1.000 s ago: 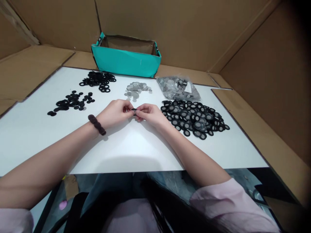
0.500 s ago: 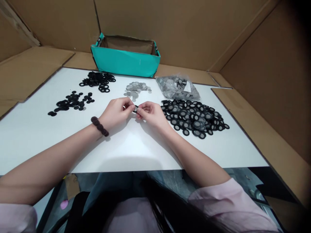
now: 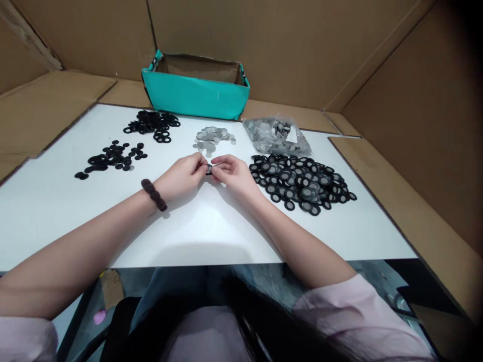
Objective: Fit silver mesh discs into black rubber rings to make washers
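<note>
A small black ring with a grey disc in its middle (image 3: pixel 209 170) is held just above the white table, mostly covered by fingertips. My left hand (image 3: pixel 185 172) pinches its left side between thumb and forefinger. On its other side, the thumb of my right hand (image 3: pixel 234 173) presses the edge, with the forefinger arched above. Close beyond my hands lies a scatter of loose grey discs (image 3: pixel 214 134). To the right of my right hand spreads a large heap of black rings with grey centres (image 3: pixel 305 182).
Black rings (image 3: pixel 151 122) are piled at the back left, with small black discs (image 3: pixel 113 157) nearer. A clear plastic bag of grey discs (image 3: pixel 277 136) lies at the back right. Behind stands a teal open box (image 3: pixel 194 94); cardboard walls (image 3: pixel 287 50) surround the table (image 3: pixel 181 241).
My right forefinger has lifted a little off the ring and straightened. The ring has shifted slightly to the left; my left hand keeps its pinch.
</note>
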### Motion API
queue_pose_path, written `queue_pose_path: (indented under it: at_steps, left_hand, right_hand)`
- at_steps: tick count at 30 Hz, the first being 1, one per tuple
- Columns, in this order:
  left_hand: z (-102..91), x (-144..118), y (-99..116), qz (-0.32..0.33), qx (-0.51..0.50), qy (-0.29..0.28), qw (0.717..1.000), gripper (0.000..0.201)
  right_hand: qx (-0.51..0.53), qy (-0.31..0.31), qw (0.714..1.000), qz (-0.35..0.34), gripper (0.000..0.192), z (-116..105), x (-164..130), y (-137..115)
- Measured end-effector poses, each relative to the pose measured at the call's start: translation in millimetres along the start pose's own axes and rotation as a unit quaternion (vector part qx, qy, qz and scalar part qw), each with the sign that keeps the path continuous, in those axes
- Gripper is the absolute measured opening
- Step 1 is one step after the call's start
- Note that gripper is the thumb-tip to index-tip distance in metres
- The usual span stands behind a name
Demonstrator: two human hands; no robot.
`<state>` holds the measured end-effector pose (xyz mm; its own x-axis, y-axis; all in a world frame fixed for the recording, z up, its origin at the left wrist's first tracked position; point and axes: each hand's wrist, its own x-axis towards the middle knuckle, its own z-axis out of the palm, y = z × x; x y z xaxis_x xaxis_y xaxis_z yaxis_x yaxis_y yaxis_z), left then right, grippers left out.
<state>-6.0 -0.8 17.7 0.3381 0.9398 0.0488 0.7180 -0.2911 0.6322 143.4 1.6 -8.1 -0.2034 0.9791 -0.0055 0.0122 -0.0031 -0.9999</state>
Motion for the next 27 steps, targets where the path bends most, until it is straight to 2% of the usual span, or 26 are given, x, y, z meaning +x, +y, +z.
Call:
queue_pose_path:
  at_steps: [3, 5, 14, 18, 23, 27]
  left_hand:
    - [3.3, 0, 1, 0.004, 0.009, -0.008, 1.0, 0.022]
    - [5.1, 0, 1, 0.004, 0.024, -0.007, 1.0, 0.02]
    - [8.1, -3, 6, -0.04, 0.027, 0.036, 0.998, 0.016]
    - [10.6, -5, 7, -0.054, -0.021, 0.06, 0.996, 0.017]
    - [12.7, -3, 1, -0.058, -0.115, 0.066, 0.989, 0.018]
    - [9.4, -1, 0, -0.04, -0.12, 0.044, 0.991, 0.018]
  right_hand:
    - [-0.007, 0.005, 0.999, 0.035, 0.007, 2, 1, 0]
    - [-0.031, 0.005, 0.999, 0.032, 0.006, 3, 2, 0]
    - [-0.129, 0.061, 0.988, -0.061, 0.002, 8, -5, 8]
    - [-0.088, 0.065, 0.989, -0.101, 0.007, 9, -9, 3]
    - [0.02, -0.011, 0.998, -0.062, 0.018, 5, -5, 4]
    - [0.025, -0.01, 0.997, -0.071, 0.017, 2, -1, 6]
